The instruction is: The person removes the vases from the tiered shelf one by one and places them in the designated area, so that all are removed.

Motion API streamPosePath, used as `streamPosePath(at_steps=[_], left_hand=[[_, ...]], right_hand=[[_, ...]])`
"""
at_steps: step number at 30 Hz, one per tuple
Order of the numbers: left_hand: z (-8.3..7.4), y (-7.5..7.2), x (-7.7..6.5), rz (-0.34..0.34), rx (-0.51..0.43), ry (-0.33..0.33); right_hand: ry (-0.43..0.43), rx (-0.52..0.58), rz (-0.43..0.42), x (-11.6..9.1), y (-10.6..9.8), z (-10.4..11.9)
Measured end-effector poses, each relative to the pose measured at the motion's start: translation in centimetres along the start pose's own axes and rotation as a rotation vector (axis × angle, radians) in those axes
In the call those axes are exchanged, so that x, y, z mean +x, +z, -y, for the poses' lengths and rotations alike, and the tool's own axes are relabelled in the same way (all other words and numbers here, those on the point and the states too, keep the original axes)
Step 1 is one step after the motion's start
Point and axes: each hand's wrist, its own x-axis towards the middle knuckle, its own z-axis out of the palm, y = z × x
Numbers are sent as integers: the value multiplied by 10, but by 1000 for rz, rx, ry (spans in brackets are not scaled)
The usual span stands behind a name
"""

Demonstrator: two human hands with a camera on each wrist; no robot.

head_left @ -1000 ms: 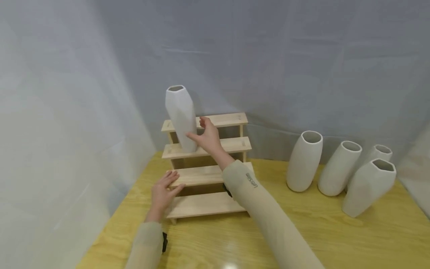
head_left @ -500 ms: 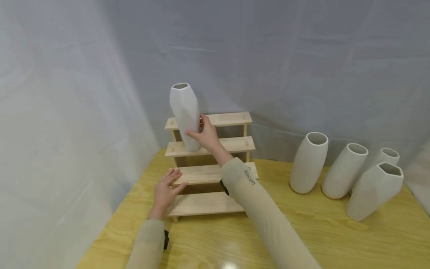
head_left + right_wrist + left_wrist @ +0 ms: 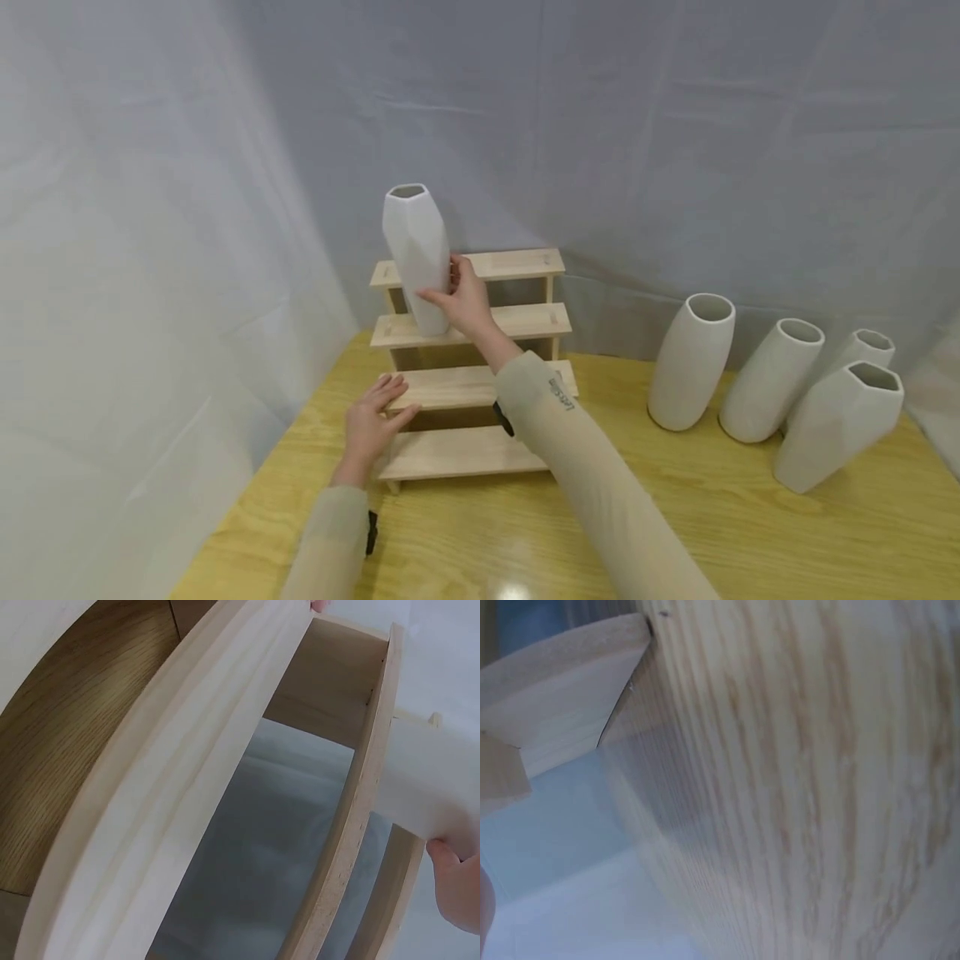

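Note:
A white faceted vase (image 3: 417, 250) stands on the third step up of the stepped wooden shelf (image 3: 465, 454), near its left end. My right hand (image 3: 468, 304) holds the vase low on its right side, thumb across the front and fingertips partly hidden behind it. In the right wrist view, the thumb (image 3: 450, 881) touches the vase (image 3: 427, 780). My left hand (image 3: 369, 427) rests at the left end of the second step, fingers extended and thumb spread apart. Only a sliver of that hand shows in the left wrist view, beside the shelf wood (image 3: 570, 675).
On the right side of the wooden table (image 3: 465, 542) several more white vases stand together: a smooth rounded vase (image 3: 692, 362), a leaning-looking one (image 3: 771, 381) and a faceted one (image 3: 838, 425) in front of another. Grey-white cloth (image 3: 600, 150) hangs behind and to the left.
The fingers of my right hand have come in against the vase, where a gap showed a second ago. The view has shifted slightly; my left hand stays on the same step.

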Motion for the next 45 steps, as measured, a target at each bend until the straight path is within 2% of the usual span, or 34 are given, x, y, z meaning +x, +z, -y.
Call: streamPosePath(at_steps=[5,11,17,24,36,41,45], left_hand=[[1,3,0,-1,4,13],[2,5,-1,10,16,2],[-1,8,1,28,-29,-25],[1,10,4,10,-30,-1],[0,7,8,16,-30,15],[1,5,7,27,-36,-6],[5,3,7,26,-45,-7]], right_hand=[[-10,-41,-55,-6,-2,1],[20,-60,-84,-14,-10,1],[26,-44,-134,-20,-27,2],[-14,-35,-187,-33,-48,1],[-82,36,-269,-66,-85,-1],[-44,64,-278,-88,-100,10],[-28,98,-294,-98,-111,-2]])
